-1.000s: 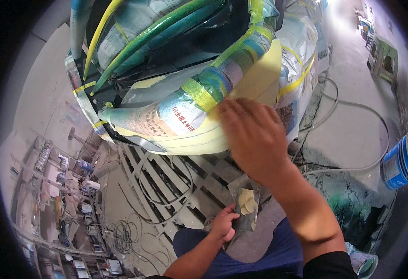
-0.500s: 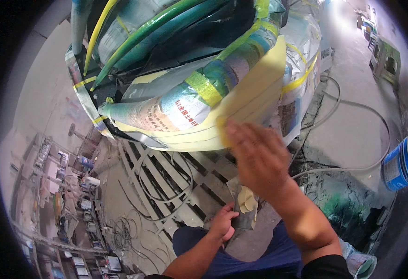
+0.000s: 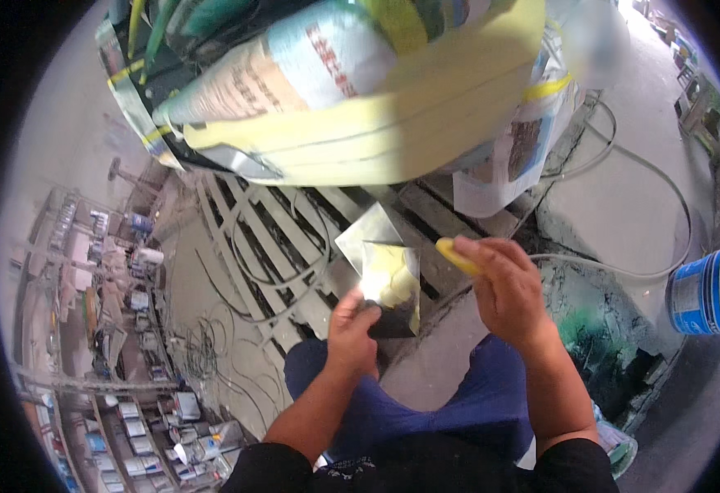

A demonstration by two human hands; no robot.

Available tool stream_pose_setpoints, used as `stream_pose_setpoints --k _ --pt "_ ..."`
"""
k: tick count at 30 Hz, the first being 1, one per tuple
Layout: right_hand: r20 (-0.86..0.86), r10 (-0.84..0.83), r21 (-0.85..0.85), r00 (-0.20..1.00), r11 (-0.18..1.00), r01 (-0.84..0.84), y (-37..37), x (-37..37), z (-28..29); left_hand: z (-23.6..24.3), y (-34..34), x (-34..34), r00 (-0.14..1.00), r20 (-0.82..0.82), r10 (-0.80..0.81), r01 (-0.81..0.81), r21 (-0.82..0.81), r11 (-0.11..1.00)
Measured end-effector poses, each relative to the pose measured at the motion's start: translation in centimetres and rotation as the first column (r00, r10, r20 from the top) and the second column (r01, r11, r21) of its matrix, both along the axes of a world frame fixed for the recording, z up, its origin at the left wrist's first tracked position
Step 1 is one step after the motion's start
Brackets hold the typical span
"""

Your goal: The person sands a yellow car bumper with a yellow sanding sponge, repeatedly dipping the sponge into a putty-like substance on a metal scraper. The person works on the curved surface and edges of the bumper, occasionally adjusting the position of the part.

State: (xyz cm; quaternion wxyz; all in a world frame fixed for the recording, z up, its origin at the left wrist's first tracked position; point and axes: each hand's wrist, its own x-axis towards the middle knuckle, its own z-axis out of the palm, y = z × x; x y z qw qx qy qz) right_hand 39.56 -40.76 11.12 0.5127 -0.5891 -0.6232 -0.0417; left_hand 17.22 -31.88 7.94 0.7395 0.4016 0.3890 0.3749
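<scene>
My left hand (image 3: 353,333) is closed on a dark flat board (image 3: 398,316) carrying a blob of cream paste (image 3: 388,279); a pale, squarish sheet (image 3: 364,230) shows at the board's upper edge. My right hand (image 3: 508,287) grips a small yellow spreader (image 3: 458,256), to the right of the board and apart from it. Above both hands is a curved, pale yellow panel (image 3: 356,148) with grey streaks. Behind it run paper-wrapped, taped bars (image 3: 269,70), partly cut off and motion-blurred.
A slatted grate (image 3: 278,246) with looped hoses lies below. A blue bucket (image 3: 696,292) stands at the right, near cracked, green-stained floor. A green stool (image 3: 705,119) is farther back. Shelves of cans and clutter (image 3: 130,427) fill the left.
My right hand has come down and away from the yellow panel, toward the board. My left hand has raised the board higher in view. The panel now sits higher in the picture.
</scene>
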Motion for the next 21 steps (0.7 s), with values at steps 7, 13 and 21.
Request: stream_pose_setpoints --k 7,13,21 --pt "0.333 0.197 0.07 0.922 0.97 -0.232 -0.2 -1.0 -0.1 2.9 -1.3 -0.8 0.994 -0.063 -0.086 0.096 0.176 0.98" --pt "0.502 0.196 0.076 0.842 0.96 -0.269 0.4 -1.2 0.4 3.2 -1.6 -1.2 0.976 -0.17 -0.136 0.172 0.219 0.96" --pt "0.357 0.405 -0.117 0.842 0.913 -0.39 -0.4 0.4 -0.7 1.8 -1.1 -2.6 0.964 -0.257 -0.075 0.187 0.447 0.875"
